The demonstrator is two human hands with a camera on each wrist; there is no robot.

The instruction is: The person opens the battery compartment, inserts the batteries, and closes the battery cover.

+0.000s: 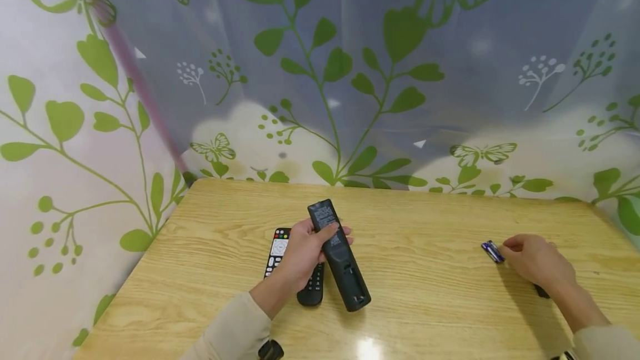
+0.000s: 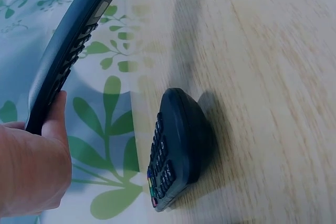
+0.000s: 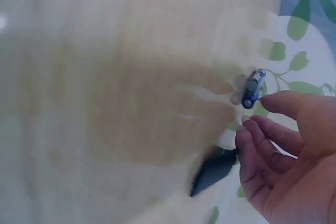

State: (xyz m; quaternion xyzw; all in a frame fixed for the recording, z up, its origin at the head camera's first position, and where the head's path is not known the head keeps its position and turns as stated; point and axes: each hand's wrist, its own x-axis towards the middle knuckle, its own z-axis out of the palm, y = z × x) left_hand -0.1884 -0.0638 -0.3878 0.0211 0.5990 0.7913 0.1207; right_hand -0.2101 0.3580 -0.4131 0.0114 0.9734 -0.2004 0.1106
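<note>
A black remote control [image 1: 340,257] is in my left hand [image 1: 301,249], the thumb across its back. Its back faces up, with the battery compartment uncovered at the near end; no battery shows inside. In the left wrist view this remote [image 2: 65,51] is tilted above the table. At the right, my right hand [image 1: 539,263] has its thumb and fingertips beside blue-and-silver batteries [image 1: 493,251] lying together. The right wrist view shows the fingers of this hand [image 3: 294,145] loosely bent and apart, the batteries [image 3: 253,88] just past the thumb tip.
Another black remote [image 1: 311,290], buttons up, lies on the wooden table [image 1: 425,226] partly behind my left hand. A small black cover-like piece [image 3: 214,170] lies below my right hand. A leaf-patterned curtain [image 1: 350,99] stands along the table's back edge.
</note>
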